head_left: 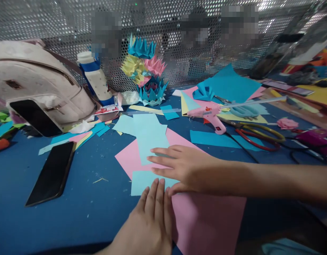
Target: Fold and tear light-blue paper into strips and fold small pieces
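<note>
My left hand (153, 216) lies flat with its fingertips on a light blue paper strip (139, 182). My right hand (184, 164) rests palm down with its fingers spread, its thumb near my left fingertips, partly hiding the strip. Beneath the strip is pink paper (208, 219), spread across the table. A second light blue piece (150, 138) lies upright in the view just beyond the strip, near my right fingertips. More light blue paper (125, 124) sits behind it.
Two black phones (52, 173) are at the left, one leaning on a pale backpack (41, 81). A bottle (97, 79) and folded paper flowers (151, 90) stand behind. Right of centre lie a pink glue gun (210, 115), scissors (259, 136), cables and blue paper (229, 83).
</note>
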The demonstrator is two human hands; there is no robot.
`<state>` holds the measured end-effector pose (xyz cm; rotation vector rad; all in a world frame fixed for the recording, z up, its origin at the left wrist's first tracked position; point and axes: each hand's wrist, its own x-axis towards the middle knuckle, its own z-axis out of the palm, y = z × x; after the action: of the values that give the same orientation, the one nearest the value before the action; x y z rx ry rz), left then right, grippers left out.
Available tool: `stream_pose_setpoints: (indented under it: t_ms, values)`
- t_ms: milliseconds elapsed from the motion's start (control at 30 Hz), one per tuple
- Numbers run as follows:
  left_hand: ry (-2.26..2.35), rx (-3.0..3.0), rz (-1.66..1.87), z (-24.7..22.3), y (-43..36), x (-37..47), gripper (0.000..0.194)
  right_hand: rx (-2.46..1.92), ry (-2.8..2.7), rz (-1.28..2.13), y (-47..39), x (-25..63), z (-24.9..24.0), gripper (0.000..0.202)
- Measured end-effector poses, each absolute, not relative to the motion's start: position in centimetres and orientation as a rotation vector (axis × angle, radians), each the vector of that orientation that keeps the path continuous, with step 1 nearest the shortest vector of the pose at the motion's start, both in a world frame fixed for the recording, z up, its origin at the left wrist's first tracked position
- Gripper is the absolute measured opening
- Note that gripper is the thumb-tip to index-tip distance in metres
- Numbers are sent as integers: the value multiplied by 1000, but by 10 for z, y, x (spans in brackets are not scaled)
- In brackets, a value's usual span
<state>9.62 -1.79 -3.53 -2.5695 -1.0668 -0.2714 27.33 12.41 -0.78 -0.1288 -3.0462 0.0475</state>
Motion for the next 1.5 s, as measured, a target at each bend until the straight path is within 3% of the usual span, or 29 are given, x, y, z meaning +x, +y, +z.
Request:
stream_pose_setpoints:
  t_ms: [233, 433, 700, 867, 1000, 1300, 1400, 1500]
  values:
    - [-1060, -2607, -184, -31, -17, 95, 45, -401, -3055, -66, 111, 335, 4, 51]
    - [-965, -2634, -254, -13, -2, 91, 34, -609, -3137, -66, 109, 367, 25, 25]
    - [-1113, -2549, -192, -15, 15, 90, 34, -857, -2886, 196, 110, 354, 58, 39]
    - [-1115, -2672, -140, -9, 27, 83, 28, -1027, -2859, 577, 107, 349, 53, 40]
    - [-1418, -2753, -193, 4, 38, 71, 26, -1179, -2668, 887, 112, 351, 48, 48]
    - [-2031, -2918, -1213, 11, 49, 66, 34, -1193, -1806, 1587, 132, 325, 37, 49]
    - [-2244, -3118, -1416, 9, 48, 70, 25, -1184, -1822, 1681, 136, 314, 33, 42]
    - [-2394, -3163, -1536, 11, 50, 72, 32, -1052, -2081, 1700, 140, 301, 32, 36]
